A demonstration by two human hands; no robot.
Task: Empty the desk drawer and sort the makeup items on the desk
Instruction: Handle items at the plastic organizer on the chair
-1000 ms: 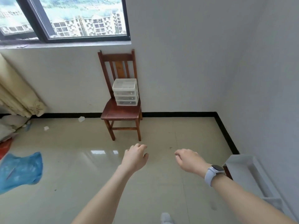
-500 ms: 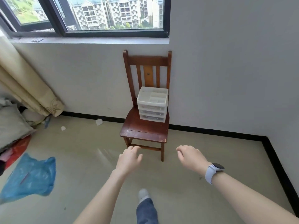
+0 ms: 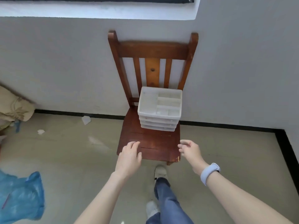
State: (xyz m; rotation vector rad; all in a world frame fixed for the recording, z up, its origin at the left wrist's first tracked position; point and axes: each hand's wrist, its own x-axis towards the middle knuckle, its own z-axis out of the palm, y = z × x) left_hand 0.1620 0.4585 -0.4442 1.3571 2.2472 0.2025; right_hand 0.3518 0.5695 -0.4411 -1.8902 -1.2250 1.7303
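A white plastic drawer organizer (image 3: 159, 109) stands at the back of a brown wooden chair (image 3: 152, 143), against the chair's slatted back. Its top tray is split into compartments; three shallow drawers below are pushed in. What is inside them is hidden. My left hand (image 3: 130, 155) hovers over the front left edge of the seat, fingers loosely curled, holding nothing. My right hand (image 3: 190, 150), with a pale watch band on the wrist, hangs at the front right corner of the seat, fingers relaxed and empty. Both hands are short of the organizer.
The chair stands against a white wall under a window sill. A blue plastic bag (image 3: 21, 196) lies on the tiled floor at the left. Bundled cloth (image 3: 13, 105) sits at the far left. Paper scraps (image 3: 85, 119) dot the floor. My shoes and jeans (image 3: 163, 198) are below.
I have walked up to the chair; it and the organizer now fill the middle of the view. Both hands have reached forward to the seat's front edge, still empty.
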